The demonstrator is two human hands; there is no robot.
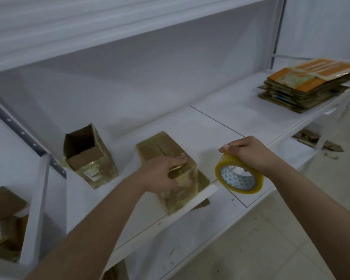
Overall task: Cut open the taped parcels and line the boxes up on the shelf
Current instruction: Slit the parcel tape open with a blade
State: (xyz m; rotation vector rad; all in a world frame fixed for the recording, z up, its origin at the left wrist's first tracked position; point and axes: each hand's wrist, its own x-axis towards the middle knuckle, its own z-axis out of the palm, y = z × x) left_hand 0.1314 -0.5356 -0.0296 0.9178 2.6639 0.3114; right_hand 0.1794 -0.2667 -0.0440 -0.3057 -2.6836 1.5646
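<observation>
Dim, bluish light — soft blur, edges bowed.

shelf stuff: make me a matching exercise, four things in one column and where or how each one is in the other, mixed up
Things:
1. open box
2. closed box
3. tape roll
4. stack of flattened cartons

Place or state:
A. far right end of the shelf
B. under the left hand
C. flaps up, left of the other box
D. held by the right hand

Pairs: 1-C, 2-B, 3-D, 4-A
</observation>
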